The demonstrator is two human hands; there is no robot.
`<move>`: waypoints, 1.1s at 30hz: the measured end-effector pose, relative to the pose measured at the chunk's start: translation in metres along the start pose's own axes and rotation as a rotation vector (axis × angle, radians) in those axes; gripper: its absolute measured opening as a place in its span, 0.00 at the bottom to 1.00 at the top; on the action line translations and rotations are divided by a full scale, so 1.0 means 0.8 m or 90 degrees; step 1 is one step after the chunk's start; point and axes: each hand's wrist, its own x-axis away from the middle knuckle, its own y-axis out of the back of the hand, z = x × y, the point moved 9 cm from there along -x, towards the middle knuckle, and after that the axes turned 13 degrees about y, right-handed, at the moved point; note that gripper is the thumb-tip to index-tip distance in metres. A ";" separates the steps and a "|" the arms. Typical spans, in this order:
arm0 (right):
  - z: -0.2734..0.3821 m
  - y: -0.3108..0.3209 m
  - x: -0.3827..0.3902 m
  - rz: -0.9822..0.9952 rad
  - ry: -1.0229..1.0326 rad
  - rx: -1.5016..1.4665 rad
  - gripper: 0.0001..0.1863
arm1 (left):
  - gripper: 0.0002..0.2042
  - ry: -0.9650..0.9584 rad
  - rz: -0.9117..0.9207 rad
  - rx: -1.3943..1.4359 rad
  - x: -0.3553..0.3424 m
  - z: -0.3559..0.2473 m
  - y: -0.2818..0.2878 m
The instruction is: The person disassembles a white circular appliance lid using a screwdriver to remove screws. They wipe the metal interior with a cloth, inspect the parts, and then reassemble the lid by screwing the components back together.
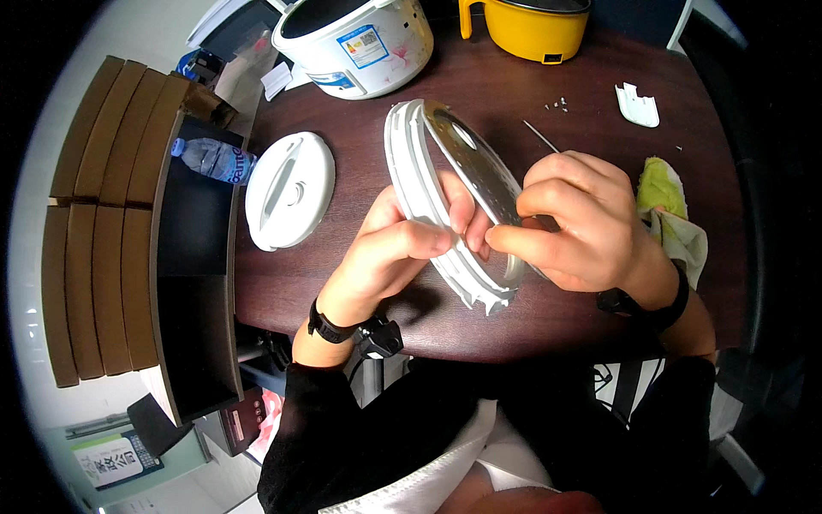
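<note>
White ring (410, 163) tilts between left hand (385, 246) and right hand (586, 221).

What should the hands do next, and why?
Perhaps the right hand could gently tilt the metal plate a bit farther from the white ring. The left hand steadies the ring, but its fingertips show in the narrow gap, so more room might avoid a pinch.

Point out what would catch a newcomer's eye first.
Likely the tilted white ring and shiny metal disc near centre, the left hand gripping the ring, the right hand beside the disc. Next, the yellow pot at the far side of the table, right of the white cooker.
</note>
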 end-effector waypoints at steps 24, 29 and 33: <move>-0.001 -0.011 0.008 -0.024 -0.067 -0.116 0.13 | 0.23 0.036 -0.220 0.098 0.015 0.001 0.061; -0.061 0.000 0.032 -0.028 -0.324 -0.051 0.13 | 0.17 0.001 -0.222 0.159 0.029 -0.004 0.065; -0.117 -0.023 0.114 -0.048 -0.595 -0.040 0.23 | 0.19 -0.107 -0.313 0.165 0.051 -0.013 0.110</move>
